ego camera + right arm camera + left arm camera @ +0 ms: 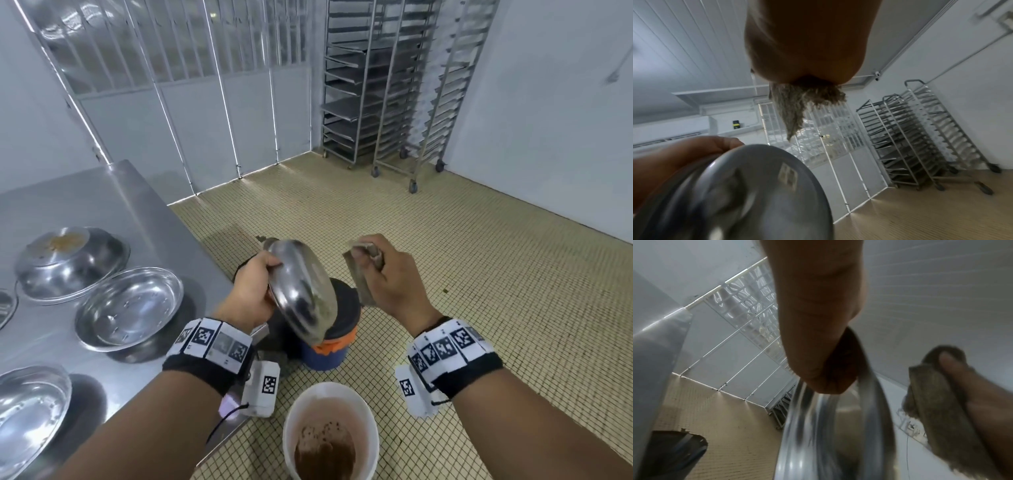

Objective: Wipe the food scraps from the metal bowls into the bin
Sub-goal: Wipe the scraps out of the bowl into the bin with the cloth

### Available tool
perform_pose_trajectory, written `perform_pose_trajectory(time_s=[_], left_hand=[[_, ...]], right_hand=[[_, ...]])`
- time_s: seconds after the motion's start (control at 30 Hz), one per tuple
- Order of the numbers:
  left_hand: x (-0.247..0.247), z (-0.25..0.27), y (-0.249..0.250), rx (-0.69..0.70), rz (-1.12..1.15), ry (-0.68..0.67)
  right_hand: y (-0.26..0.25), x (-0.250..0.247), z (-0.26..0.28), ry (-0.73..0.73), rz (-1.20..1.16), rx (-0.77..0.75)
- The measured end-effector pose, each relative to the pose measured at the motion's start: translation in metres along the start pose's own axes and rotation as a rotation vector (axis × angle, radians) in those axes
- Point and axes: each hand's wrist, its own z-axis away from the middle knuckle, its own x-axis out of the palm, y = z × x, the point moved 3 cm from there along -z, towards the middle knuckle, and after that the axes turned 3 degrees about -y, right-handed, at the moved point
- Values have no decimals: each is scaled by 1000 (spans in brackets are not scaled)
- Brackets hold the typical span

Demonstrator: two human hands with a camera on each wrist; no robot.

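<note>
L hand (pixel 251 291) fingers grip tilted bowl (pixel 301 291) over bin (pixel 346 329); R hand (pixel 390 281) clutches rag (pixel 359 274).

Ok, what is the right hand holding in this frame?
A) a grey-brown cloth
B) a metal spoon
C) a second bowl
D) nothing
A: the right hand grips a bunched grey-brown cloth beside the tilted metal bowl that the left hand holds over the bin.
</note>
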Motion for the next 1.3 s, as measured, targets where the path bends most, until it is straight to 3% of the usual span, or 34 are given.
perform_pose_trajectory(time_s=[0.1,0.23,0.33,0.57,0.7,0.83,0.93,1.17,1.3], left_hand=[[-7,1,-15,-28,-66,-59],[-13,4,-29,-117,-20,-239],[-13,5,-34,-79,-18,-351],[-19,5,-35,-2,-12,-398],[-23,5,-35,34,-57,-322],[-19,3,-34,109,-75,-243],[-15,1,-31,179,-123,-153],[-14,-6,-26,379,-201,78],[-14,-2,-21,436,-252,50]], right_hand=[[-16,9,-7,-134,-38,5],[-17,26,-3,-307,-18,107],[-9,33,0,-282,-85,175],[-9,24,-6,-225,-128,171],[-9,16,-10,-128,-131,113],[-12,20,-3,48,211,-56],[-11,38,11,-21,393,-124],[-7,74,66,-226,379,-112],[5,71,77,-224,304,-21]])
